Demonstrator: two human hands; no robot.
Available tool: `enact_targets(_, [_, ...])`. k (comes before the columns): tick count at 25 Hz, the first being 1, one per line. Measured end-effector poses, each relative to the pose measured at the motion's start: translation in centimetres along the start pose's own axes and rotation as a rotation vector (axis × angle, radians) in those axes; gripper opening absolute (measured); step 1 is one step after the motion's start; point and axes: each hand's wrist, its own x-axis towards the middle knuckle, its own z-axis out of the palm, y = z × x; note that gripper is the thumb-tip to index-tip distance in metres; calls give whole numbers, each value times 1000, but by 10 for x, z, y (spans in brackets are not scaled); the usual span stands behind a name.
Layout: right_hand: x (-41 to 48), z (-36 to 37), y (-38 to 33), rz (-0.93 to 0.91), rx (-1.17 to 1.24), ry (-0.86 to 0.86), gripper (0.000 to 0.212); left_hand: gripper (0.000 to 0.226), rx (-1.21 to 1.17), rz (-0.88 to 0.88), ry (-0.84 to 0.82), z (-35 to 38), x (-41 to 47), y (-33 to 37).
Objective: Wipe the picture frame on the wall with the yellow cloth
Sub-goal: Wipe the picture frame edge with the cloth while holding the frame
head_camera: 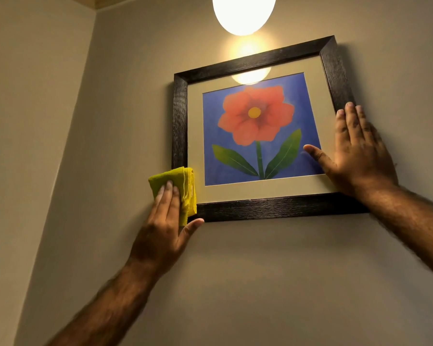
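A dark wooden picture frame (258, 60) hangs on the wall, holding a red flower on blue under glass. A folded yellow cloth (185, 181) is pressed against the frame's lower left corner by my left hand (164, 228), fingers flat on the cloth and thumb under the bottom edge. My right hand (355, 151) lies flat and spread on the frame's lower right side, thumb on the glass, fingers reaching up along the right edge. It covers that corner.
A lit round lamp (244, 11) hangs just above the frame and glares on the glass. The wall corner (85, 78) runs down the left. Bare beige wall (260, 283) lies below the frame.
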Motion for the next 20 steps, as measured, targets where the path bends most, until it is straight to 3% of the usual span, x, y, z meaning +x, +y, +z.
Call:
enact_targets(11, [-2, -3, 0, -2, -17, 6, 107, 87, -68, -156, -6, -31, 222, -25])
enact_targets(15, [-2, -3, 0, -10, -19, 8, 106, 88, -119, -164, 36, -28, 221, -24])
enact_targets(20, [-2, -3, 0, -13, -11, 13, 106, 87, -97, -118, 46, -15, 155, -14])
